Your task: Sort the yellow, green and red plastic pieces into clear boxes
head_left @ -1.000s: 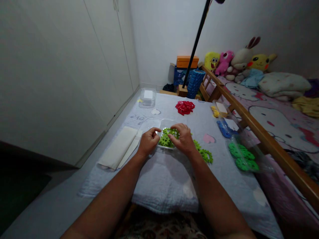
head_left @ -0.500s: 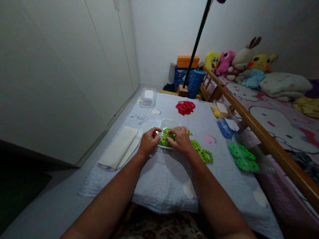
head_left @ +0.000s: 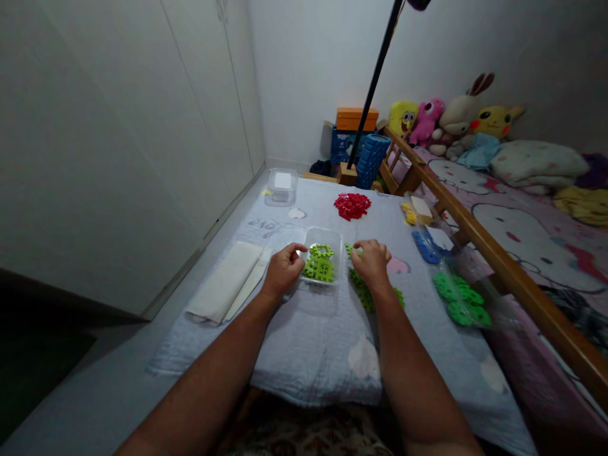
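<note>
A clear plastic box (head_left: 336, 244) stands on the cloth with several lime-green notched building pieces (head_left: 319, 268) in it. My left hand (head_left: 285, 267) is closed at the box's left rim, thumb and forefinger pinched on it. To the right of the box, my right hand (head_left: 372, 259) has its fingers curled in a pinch at a lime-green building piece (head_left: 348, 249) low over the cloth; the fingers partly hide that piece. More lime-green pieces (head_left: 363, 296) lie loose under and beside my right wrist, partly covered by the forearm.
A red heap of pieces (head_left: 352, 206) lies farther back. Clear boxes with yellow (head_left: 409, 214), blue (head_left: 424, 247) and green pieces (head_left: 460, 297) line the right, beside a wooden bed rail (head_left: 479, 237). A closed clear box (head_left: 282, 188) stands back left; a folded cream cloth (head_left: 223, 282) lies left.
My right hand has moved right, from over the box to the loose pieces beside it, uncovering the pieces inside. My left hand has stayed at the rim.
</note>
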Demonstrator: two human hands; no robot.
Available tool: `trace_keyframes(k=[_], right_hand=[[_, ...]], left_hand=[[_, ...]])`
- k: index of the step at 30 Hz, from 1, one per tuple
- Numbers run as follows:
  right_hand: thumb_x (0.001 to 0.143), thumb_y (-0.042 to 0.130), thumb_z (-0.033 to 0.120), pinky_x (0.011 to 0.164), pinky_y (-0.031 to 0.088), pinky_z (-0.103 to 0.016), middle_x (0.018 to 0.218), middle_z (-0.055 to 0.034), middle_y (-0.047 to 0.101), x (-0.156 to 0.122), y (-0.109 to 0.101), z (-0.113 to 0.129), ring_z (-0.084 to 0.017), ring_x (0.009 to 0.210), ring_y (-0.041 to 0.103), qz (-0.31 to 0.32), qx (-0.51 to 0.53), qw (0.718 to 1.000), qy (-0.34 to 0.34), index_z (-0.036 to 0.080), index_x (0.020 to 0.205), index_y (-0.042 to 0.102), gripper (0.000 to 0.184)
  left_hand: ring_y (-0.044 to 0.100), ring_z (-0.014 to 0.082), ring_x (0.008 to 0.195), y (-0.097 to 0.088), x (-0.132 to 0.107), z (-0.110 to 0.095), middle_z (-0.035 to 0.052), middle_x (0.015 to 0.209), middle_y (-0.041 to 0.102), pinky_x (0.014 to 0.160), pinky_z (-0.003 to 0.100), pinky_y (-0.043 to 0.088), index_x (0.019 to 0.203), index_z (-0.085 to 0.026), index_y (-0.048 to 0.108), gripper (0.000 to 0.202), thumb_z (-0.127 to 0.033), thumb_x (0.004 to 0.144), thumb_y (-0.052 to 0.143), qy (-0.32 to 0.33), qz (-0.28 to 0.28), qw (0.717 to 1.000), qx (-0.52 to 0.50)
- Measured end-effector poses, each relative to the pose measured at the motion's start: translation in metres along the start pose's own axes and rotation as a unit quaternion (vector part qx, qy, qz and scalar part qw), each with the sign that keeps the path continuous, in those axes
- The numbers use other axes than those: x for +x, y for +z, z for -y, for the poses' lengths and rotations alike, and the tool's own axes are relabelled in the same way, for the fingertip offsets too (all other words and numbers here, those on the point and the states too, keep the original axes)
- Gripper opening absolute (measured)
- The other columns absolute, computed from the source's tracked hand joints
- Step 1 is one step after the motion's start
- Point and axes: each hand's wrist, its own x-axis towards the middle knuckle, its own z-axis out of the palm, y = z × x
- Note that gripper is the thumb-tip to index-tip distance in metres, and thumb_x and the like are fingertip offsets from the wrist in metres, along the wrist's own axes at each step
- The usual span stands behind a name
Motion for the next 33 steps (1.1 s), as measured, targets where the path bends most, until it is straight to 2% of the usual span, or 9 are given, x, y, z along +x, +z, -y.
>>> trace_keyframes(k=[4,12,15,18,22,26,33], right_hand=[[0.089,0.062,0.031,0.100,0.035,-0.052,0.123,-0.0184,0.070,-0.004,0.007,-0.001,-0.037,0.118,0.054,0.032,-0.053,0.998,-0.021,0.018,0.116,0.075,0.032],[0.086,0.062,0.025,0.099,0.035,-0.052,0.114,-0.0157,0.072,-0.002,0.014,-0.004,-0.034,0.111,0.056,0.037,-0.060,0.997,-0.027,0.021,0.107,0.075,0.026],[0.085,0.061,0.024,0.100,0.035,-0.051,0.115,-0.0160,0.071,0.000,0.012,-0.004,-0.034,0.111,0.057,0.011,-0.030,0.999,-0.017,0.020,0.112,0.074,0.030],[0.084,0.061,0.026,0.102,0.036,-0.048,0.116,-0.0136,0.070,0.002,0.006,-0.002,-0.032,0.112,0.056,-0.043,0.033,0.999,-0.004,0.020,0.114,0.071,0.032],[0.085,0.061,0.029,0.103,0.036,-0.042,0.116,-0.0095,0.069,-0.001,-0.005,0.010,-0.029,0.114,0.055,-0.082,0.125,0.985,-0.082,0.023,0.108,0.069,0.025],[0.086,0.064,0.027,0.105,0.034,-0.042,0.116,-0.0081,0.069,-0.008,-0.013,0.029,-0.028,0.117,0.052,-0.046,0.126,0.979,-0.154,0.024,0.105,0.071,0.021],[0.085,0.069,0.027,0.110,0.028,-0.050,0.115,-0.0086,0.070,-0.006,-0.009,0.052,-0.030,0.120,0.049,0.050,0.066,0.976,-0.201,0.025,0.103,0.075,0.019]], left_hand=[[0.042,0.0119,0.057,-0.001,0.000,-0.002,-0.0071,0.059,0.042,0.061,0.024,0.034,0.096,-0.017,0.071,0.031,-0.025,0.073,0.053,-0.004,0.002,1.000,0.003],[0.042,0.0120,0.057,-0.001,0.000,-0.002,-0.0070,0.060,0.043,0.060,0.024,0.034,0.097,-0.018,0.071,0.030,-0.024,0.073,0.054,-0.006,0.001,1.000,-0.002],[0.042,0.0117,0.056,0.000,0.000,-0.001,-0.0071,0.060,0.043,0.060,0.024,0.034,0.097,-0.018,0.071,0.030,-0.024,0.073,0.053,-0.006,0.001,1.000,-0.002],[0.042,0.0118,0.056,0.000,0.000,-0.001,-0.0071,0.059,0.043,0.060,0.024,0.034,0.096,-0.017,0.072,0.030,-0.024,0.073,0.054,-0.010,0.000,1.000,-0.001],[0.042,0.0120,0.056,0.000,0.000,-0.003,-0.0070,0.059,0.043,0.060,0.024,0.034,0.095,-0.018,0.071,0.030,-0.024,0.072,0.054,-0.014,0.000,1.000,0.004],[0.042,0.0121,0.057,-0.001,0.000,-0.004,-0.0069,0.059,0.043,0.060,0.024,0.034,0.095,-0.018,0.071,0.030,-0.025,0.072,0.054,-0.008,-0.001,1.000,0.002],[0.043,0.0125,0.057,-0.001,0.000,-0.003,-0.0065,0.060,0.044,0.060,0.024,0.034,0.095,-0.019,0.072,0.029,-0.024,0.072,0.054,-0.010,0.000,1.000,0.001]])
